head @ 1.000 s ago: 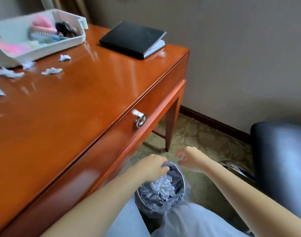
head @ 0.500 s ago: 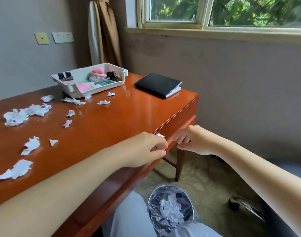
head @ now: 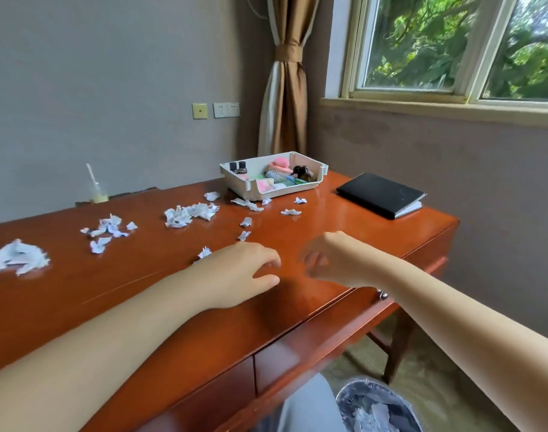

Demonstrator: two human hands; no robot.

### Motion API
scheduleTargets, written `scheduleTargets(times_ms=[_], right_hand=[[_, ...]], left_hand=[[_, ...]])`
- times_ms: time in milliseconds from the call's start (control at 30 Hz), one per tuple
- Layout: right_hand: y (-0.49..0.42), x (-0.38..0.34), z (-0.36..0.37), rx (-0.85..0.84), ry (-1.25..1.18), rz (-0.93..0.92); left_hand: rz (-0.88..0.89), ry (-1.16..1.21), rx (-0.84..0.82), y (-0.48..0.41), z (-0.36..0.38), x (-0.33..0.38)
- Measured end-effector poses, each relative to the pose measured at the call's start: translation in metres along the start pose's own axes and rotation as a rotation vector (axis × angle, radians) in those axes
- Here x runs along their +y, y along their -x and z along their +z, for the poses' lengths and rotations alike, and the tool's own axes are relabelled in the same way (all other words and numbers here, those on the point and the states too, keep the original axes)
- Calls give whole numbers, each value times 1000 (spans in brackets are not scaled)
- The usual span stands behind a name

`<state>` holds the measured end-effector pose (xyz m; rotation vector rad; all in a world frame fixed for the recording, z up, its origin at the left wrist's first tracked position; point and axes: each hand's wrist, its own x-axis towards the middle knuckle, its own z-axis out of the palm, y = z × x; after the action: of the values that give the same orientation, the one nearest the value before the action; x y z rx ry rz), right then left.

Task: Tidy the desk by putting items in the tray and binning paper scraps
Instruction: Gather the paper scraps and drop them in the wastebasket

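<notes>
Several torn white paper scraps [head: 185,215] lie scattered over the left and middle of the red-brown desk [head: 329,232]. A white tray [head: 310,180] at the back holds small bottles, a pink brush and other items. My left hand [head: 244,269] hovers low over the desk with fingers spread and nothing in it, a small scrap [head: 204,252] just behind it. My right hand [head: 335,260] is beside it, fingers loosely curled, empty. The bin [head: 375,406], lined with plastic and holding scraps, stands on the floor at the bottom right.
A black notebook [head: 380,194] lies near the desk's right end. A cup with a straw [head: 96,190] stands at the back left. The desk drawer has a metal knob [head: 382,295]. My knee [head: 304,410] is beside the bin.
Both hands rose from the bin, past the drawer front, to above the desk top. The view lifted from the floor to the desk and window.
</notes>
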<state>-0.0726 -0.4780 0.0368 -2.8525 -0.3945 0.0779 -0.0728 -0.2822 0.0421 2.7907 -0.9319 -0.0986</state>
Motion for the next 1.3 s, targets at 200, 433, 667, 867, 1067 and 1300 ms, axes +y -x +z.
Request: scheduleTargets(times_ms=[200, 433, 667, 867, 1067, 1300], right_hand=[[-27, -38, 33, -85, 46, -72], [-53, -55, 65, -1, 134, -133], [-87, -63, 81, 135, 28, -43], [-119, -65, 93, 185, -20, -3], [-156, -48, 93, 169, -1, 82], [-196, -25, 89, 190, 10, 119]], left_hand=[[-289, -80, 144, 34, 25, -58], [-509, -69, 275, 53, 44, -89], [-486, -72, 357, 38, 58, -94], [-485, -107, 409, 5, 66, -113], [-530, -46, 444, -27, 59, -148], [-600, -61, 431, -60, 54, -180]])
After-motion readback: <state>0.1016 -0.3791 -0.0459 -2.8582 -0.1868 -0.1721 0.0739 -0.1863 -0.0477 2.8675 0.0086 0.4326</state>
